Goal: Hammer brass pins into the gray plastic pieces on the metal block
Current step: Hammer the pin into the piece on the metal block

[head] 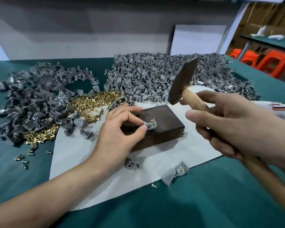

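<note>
Left hand: my left hand point(120, 130) rests on the near left edge of the metal block point(164, 115), thumb and forefinger pinching a gray plastic piece point(152, 125) on its top face.
Brass pin: one brass pin point(151, 120) stands out of that piece, tilted slightly, its head up.
Right hand: my right hand point(229, 127) has its fingers curled round the wooden handle of the hammer point(182, 83); the dark steel head hangs in the air above the block's far right corner, blurred and tilted.
Block: dark and rectangular, lying on a white sheet point(89, 145) spread over the green table cover point(171, 204).
Loose pins: a scatter of brass pins point(89, 102) lies left of the block and spills onto the green cover.
Left heap: gray plastic pieces point(31, 97) piled at the far left.
Right heap: a bigger heap of gray pieces point(155, 74) behind the block, some with pins showing.
Near edge: two pinned gray pieces point(132, 163) lie on the sheet in front of the block.
</note>
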`<action>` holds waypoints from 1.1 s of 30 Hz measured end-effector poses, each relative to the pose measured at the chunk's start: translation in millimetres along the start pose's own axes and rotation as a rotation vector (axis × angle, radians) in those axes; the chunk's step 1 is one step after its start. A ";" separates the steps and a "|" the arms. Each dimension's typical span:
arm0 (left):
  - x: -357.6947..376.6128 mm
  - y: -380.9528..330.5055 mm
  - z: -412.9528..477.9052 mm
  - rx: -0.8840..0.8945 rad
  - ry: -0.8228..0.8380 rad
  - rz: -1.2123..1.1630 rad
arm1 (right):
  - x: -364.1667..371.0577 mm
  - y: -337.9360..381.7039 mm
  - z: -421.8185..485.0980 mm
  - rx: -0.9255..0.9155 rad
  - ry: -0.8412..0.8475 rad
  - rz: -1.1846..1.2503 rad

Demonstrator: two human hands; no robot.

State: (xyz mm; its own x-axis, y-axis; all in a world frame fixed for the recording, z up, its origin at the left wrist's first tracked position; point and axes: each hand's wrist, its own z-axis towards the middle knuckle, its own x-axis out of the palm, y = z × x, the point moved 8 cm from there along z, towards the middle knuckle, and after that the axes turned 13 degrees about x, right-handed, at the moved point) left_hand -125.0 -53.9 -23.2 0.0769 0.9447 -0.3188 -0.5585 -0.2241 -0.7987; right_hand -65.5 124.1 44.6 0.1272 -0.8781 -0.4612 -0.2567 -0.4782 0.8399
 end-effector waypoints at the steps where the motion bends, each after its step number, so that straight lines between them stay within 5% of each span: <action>1: 0.0 -1.1 -0.1 0.004 0.001 0.006 | 2.8 2.6 -1.0 -0.003 -0.006 -0.002; 20: -0.9 -3.7 -3.1 0.023 -0.028 -0.012 | 26.0 24.7 5.4 -0.066 -0.208 -0.423; 33: -1.0 -5.1 -2.6 0.016 -0.024 -0.007 | 10.3 35.4 -3.8 -0.135 -0.239 -0.217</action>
State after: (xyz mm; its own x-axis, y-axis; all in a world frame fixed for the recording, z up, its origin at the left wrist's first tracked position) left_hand -120.1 -54.3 -20.2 0.0610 0.9516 -0.3012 -0.5716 -0.2141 -0.7921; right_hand -69.7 98.0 70.8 -0.0666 -0.7359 -0.6738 -0.1176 -0.6648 0.7377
